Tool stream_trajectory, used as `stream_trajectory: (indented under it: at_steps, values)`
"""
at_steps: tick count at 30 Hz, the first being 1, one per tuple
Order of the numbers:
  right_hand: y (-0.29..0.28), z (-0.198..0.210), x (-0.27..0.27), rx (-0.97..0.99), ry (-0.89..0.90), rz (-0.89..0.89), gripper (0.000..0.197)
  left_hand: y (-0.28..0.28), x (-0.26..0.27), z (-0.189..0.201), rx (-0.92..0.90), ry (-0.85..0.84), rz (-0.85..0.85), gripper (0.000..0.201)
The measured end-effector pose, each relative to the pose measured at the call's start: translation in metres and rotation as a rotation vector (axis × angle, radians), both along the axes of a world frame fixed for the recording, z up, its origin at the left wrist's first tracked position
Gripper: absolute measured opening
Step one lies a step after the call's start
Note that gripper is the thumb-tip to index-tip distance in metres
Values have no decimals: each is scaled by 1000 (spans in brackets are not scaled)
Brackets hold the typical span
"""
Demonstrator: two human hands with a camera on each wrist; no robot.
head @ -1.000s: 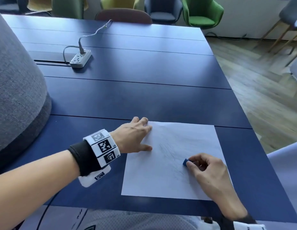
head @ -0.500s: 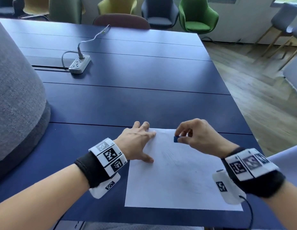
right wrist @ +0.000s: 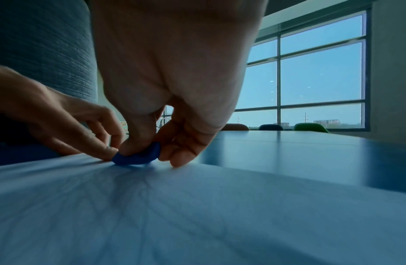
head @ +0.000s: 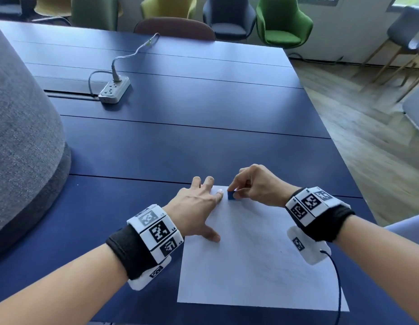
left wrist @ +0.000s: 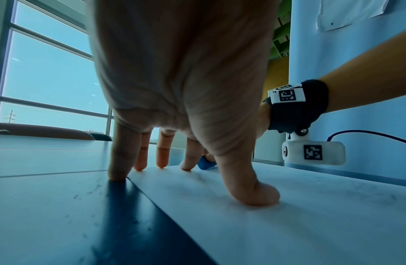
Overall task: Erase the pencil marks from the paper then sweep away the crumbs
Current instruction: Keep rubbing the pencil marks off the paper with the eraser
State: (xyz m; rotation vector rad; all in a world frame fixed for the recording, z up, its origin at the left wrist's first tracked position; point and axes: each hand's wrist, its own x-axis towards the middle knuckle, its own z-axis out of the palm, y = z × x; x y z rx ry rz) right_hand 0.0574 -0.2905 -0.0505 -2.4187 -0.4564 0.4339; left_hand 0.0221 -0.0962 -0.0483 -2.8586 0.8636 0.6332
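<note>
Blue table (head: 203, 141); paper (head: 250, 266) pinned at its far left corner by the spread left hand (head: 199, 207). Eraser (head: 231, 195), pinched by right hand (head: 257, 186), has been carried from mid-sheet to the far edge; erasing continues, faint marks remain.

black wristbands (head: 131, 252), white blocks with square black codes (head: 156, 228), dark cable (head: 337, 277) off right one
</note>
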Motion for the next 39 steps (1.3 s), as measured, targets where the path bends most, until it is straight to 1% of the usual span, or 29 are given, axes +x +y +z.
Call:
stream_trajectory:
  at_steps: [4, 6, 9, 11, 12, 15, 16, 17, 19, 21, 22, 25, 26, 29, 31, 35, 36, 39]
  values:
    - [-7, -1, -6, -24, 99, 104, 16, -1, 0, -1, 20, -1, 0, 100]
    - [-4, 0, -3, -40, 71, 121, 15, -2, -1, 0, 21, 9, 3, 100]
    - [2, -4, 4, -18, -3, 18, 11, -1, 0, -1, 2, 9, 8, 98]
    - [3, -7, 2, -1, -5, -33, 10, -1, -1, -2, 0, 5, 5, 98]
    - [1, -8, -1, 5, 11, -33, 10, -1, -1, -3, 1, 4, 3, 99]
    - [-2, -5, -10, -11, 116, 49, 11, -1, -2, -3, 9, 2, 0, 100]
    - [0, -3, -8, -17, 127, 66, 11, -1, -2, -2, 12, 2, 6, 99]
    - [2, -2, -5, -24, 101, 59, 12, -1, -2, -1, 9, 5, 10, 98]
    - [6, -4, 3, -13, 16, -9, 12, -1, -1, 0, 1, 3, 9, 97]
    - [7, -7, 5, 37, 11, -73, 9, 0, -2, -2, -5, -1, 7, 98]
    - [5, -8, 4, 52, 31, -73, 8, 0, -2, -3, -1, -5, 7, 99]
    - [0, -5, -4, 5, 148, 28, 10, -2, -3, -3, 8, 7, 14, 100]
    - [2, -3, -3, -10, 158, 43, 11, -2, -3, -3, 9, 10, 16, 100]
    - [4, -4, 4, 15, 70, -63, 9, -1, -2, -2, 5, 11, 14, 101]
    - [3, -6, 3, 50, 54, -103, 8, -1, -2, -3, 1, 5, 13, 101]
    - [-1, -2, -4, -20, 203, 39, 12, -1, -2, -4, -1, 12, 17, 102]
    - [-1, -2, -2, -18, 192, 27, 12, -1, -2, -4, -2, 14, 17, 102]
    - [2, -4, 2, 44, 80, -107, 8, 0, -2, -4, -3, 12, 13, 100]
